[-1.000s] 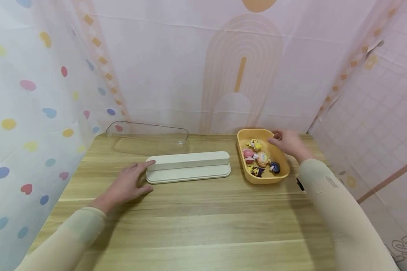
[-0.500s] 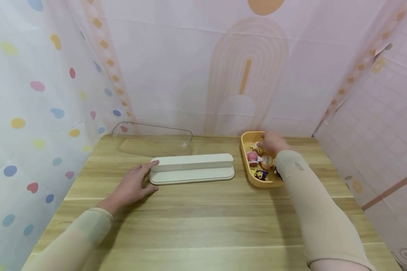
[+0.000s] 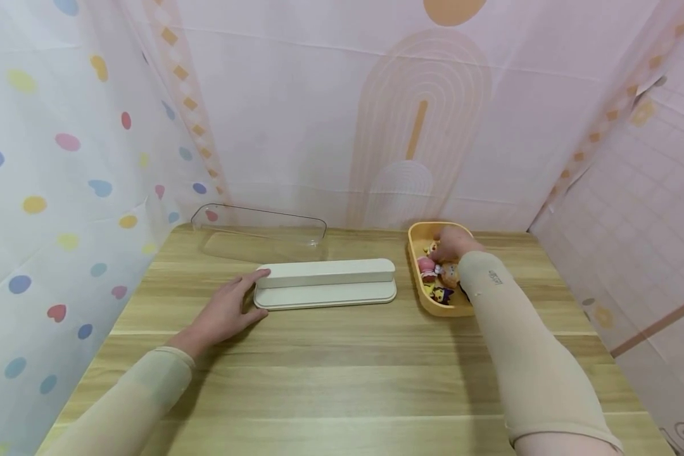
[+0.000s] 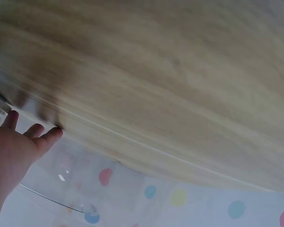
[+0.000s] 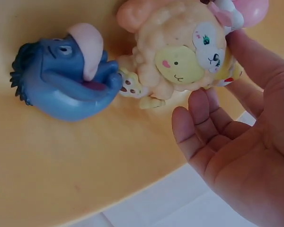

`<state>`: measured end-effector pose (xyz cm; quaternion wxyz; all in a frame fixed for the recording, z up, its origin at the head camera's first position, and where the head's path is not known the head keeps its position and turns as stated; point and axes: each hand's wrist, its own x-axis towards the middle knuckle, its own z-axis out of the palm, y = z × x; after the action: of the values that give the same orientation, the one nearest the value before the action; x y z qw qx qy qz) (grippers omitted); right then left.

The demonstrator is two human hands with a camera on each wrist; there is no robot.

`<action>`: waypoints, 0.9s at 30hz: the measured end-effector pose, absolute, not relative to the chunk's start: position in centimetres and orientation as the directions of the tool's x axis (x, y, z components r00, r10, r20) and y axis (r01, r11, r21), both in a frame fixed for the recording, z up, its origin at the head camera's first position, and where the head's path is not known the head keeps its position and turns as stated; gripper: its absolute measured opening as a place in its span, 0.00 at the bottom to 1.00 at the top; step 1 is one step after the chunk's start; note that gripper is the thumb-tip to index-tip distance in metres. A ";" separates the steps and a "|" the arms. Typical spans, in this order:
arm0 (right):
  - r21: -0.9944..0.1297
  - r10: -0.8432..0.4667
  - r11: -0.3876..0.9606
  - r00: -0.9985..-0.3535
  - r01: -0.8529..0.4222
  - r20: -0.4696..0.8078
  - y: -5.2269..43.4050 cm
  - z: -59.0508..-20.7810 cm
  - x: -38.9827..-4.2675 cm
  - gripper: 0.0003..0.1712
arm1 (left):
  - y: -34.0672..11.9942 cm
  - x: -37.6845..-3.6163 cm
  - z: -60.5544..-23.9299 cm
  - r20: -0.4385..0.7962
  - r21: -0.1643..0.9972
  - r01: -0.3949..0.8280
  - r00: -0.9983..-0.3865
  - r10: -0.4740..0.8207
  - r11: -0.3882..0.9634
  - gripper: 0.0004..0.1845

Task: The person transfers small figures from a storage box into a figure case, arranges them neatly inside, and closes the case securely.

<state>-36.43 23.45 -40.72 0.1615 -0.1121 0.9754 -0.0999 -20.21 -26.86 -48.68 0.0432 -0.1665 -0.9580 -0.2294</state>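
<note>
My left hand (image 3: 225, 310) rests at the left end of a white stepped base (image 3: 325, 292), index fingertip at its raised ridge and thumb by the front edge. In the left wrist view its fingers (image 4: 47, 139) look fairly straight. Reaching into a yellow-orange bin (image 3: 415, 278), my right hand (image 3: 455, 244) has thumb and index finger either side of a small yellow figurine (image 5: 230, 75); I cannot tell whether they pinch it. Close by the fingertips lies a peach sheep figurine (image 5: 177, 52). A blue donkey figurine (image 5: 71, 75) and a pink figurine (image 3: 426, 266) are also inside.
Behind the base, a clear plastic cover (image 3: 262, 234) stands at the back left of the wooden table (image 3: 319, 373). Another yellow figurine with a dark hat (image 3: 441, 295) lies at the bin's near end. Printed curtains (image 3: 296, 114) border the table at the back and sides.
My right hand has moved from the bin's right rim to inside it, over the figurines near its far end. The left hand stays at the base; the view has shifted slightly.
</note>
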 end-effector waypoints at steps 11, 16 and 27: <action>-0.267 -0.255 0.949 -0.911 -0.170 -0.324 23.8 -40.5 -36.5 0.34 | -26.6 -20.5 -49.0 0.160 0.443 0.345 -0.939 0.305 0.828 0.46; -0.319 -0.202 0.943 -0.919 -0.089 -0.340 23.9 -40.5 -36.5 0.40 | -26.5 -20.8 -49.1 0.153 0.447 0.343 -0.939 0.308 0.826 0.46; -0.322 -0.220 0.939 -0.927 -0.118 -0.304 23.6 -40.8 -36.8 0.27 | -26.6 -20.9 -49.0 0.161 0.446 0.343 -0.939 0.303 0.827 0.45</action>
<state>-36.83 23.58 -40.79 0.1703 -0.0872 0.9699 -0.1508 -20.87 -26.60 -48.99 0.0417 -0.1693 -0.9547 -0.2410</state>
